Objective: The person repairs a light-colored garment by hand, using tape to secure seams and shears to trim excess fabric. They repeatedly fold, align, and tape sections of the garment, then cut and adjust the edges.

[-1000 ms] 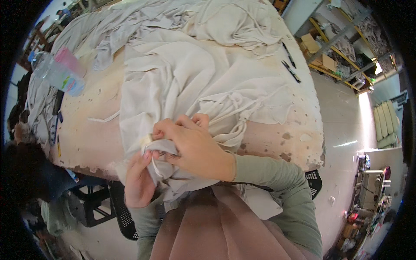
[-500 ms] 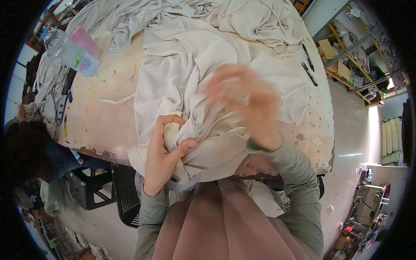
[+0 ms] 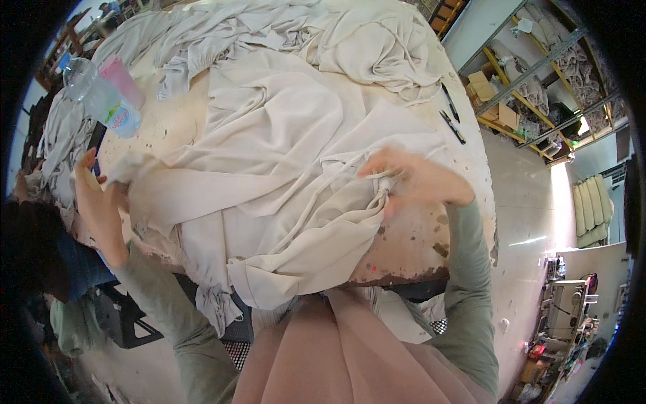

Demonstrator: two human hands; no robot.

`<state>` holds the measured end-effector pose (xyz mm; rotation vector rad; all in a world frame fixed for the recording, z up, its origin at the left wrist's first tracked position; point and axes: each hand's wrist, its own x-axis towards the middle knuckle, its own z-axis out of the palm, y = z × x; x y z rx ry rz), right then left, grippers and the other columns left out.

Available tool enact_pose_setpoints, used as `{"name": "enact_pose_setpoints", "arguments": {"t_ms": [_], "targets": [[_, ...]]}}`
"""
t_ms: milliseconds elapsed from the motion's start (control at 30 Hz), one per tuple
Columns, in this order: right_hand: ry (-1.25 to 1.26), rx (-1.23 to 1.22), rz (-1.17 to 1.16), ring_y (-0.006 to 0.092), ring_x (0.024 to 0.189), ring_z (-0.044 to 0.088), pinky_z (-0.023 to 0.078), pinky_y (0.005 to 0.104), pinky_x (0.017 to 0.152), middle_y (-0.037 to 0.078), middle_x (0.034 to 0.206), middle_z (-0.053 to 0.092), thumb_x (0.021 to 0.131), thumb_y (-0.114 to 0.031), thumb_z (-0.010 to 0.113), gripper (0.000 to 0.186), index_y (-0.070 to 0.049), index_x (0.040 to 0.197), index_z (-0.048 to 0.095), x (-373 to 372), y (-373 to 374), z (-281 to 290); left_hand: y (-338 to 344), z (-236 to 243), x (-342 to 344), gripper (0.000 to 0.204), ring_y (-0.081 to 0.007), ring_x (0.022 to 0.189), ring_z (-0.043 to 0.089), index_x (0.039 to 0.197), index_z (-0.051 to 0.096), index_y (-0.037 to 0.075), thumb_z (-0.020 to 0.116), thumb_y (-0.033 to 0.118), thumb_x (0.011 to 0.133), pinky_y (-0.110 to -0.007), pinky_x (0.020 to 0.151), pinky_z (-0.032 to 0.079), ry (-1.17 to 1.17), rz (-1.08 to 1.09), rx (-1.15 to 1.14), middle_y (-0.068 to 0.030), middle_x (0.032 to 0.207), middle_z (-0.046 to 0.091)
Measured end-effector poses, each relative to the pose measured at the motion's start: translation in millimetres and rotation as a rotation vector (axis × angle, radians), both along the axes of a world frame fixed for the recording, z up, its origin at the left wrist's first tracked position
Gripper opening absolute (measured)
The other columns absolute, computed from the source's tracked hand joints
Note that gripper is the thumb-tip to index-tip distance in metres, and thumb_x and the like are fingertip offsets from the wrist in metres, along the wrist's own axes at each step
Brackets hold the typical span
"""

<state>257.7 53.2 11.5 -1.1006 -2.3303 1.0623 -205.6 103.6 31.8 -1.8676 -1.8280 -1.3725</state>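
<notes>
A cream-coloured garment of soft cloth [image 3: 269, 148] is spread in loose folds over the table's near half, its lower edge hanging past the front. Off to the left, my left hand [image 3: 101, 205] grips one end of it, index finger raised and the others closed around the cloth; slight blur softens this end. My right hand [image 3: 424, 178] has a gathered bunch of the same cloth pinched between thumb and fingers, to the right. Between both hands the material is stretched out sideways.
More pale cloth [image 3: 377, 50] is heaped at the table's far side. A clear plastic bottle [image 3: 101, 97] and a pink container [image 3: 123, 81] stand at the far left. Two black pens [image 3: 452, 126] lie at the right edge. A person with dark hair [image 3: 30, 242] is at the left.
My left hand has swung from the middle out to the far left, taking cloth along. My right hand has come down and closed on a bunch. The garment now spreads wider.
</notes>
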Motion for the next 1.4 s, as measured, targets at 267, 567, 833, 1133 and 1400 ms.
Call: {"name": "enact_pose_setpoints", "arguments": {"t_ms": [267,567,833,1133,1400], "targets": [[-0.123,-0.278,0.296,0.0291,0.093,0.060,0.046,0.0347,0.081,0.013,0.100,0.065,0.078,-0.025,0.070,0.045,-0.003,0.115,0.057,-15,-13,2,-58,-36,96,0.047,-0.0260,0.109,0.053,0.111,0.061,0.008,0.068,0.009,0.064,-0.036,0.094,0.039,0.106,-1.076,-0.726,-0.0100,0.123,0.054],[1.159,-0.150,-0.204,0.0231,0.092,0.060,0.046,0.0325,0.083,0.015,0.102,0.062,0.073,-0.017,0.065,0.056,-0.003,0.126,0.050,26,26,32,-62,-29,62,0.037,-0.0262,0.090,0.061,0.105,0.061,0.003,0.071,0.012,0.071,-0.034,0.081,0.047,-0.071,-1.278,-0.950,-0.0126,0.096,0.064],[0.249,0.169,-0.718,0.0133,0.102,0.052,0.038,0.0309,0.092,0.006,0.104,0.061,0.091,-0.032,0.056,0.040,-0.004,0.119,0.055,4,68,-32,-38,-11,-25,0.052,-0.0160,0.104,0.050,0.125,0.050,0.004,0.066,0.011,0.076,-0.031,0.085,0.045,-0.016,-0.298,-0.282,-0.0116,0.121,0.052],[-0.104,-0.027,-0.610,0.0146,0.070,0.056,0.045,0.0282,0.068,0.005,0.076,0.063,0.090,-0.033,0.058,0.036,0.003,0.089,0.063,-1,42,-63,-65,-50,-37,0.079,-0.0246,0.112,0.048,0.144,0.025,0.005,0.042,-0.001,0.068,-0.037,0.102,0.031,-2.378,-1.057,-0.269,-0.0176,0.138,0.042],[0.416,-0.021,-0.674,0.0153,0.067,0.053,0.044,0.0271,0.065,0.008,0.073,0.059,0.086,-0.026,0.062,0.030,0.001,0.097,0.057,-26,40,-43,-53,-54,102,0.053,-0.0256,0.120,0.049,0.143,0.029,0.013,0.039,0.021,0.092,-0.044,0.104,0.030,-2.684,-1.778,-0.047,-0.0056,0.142,0.043]]}}
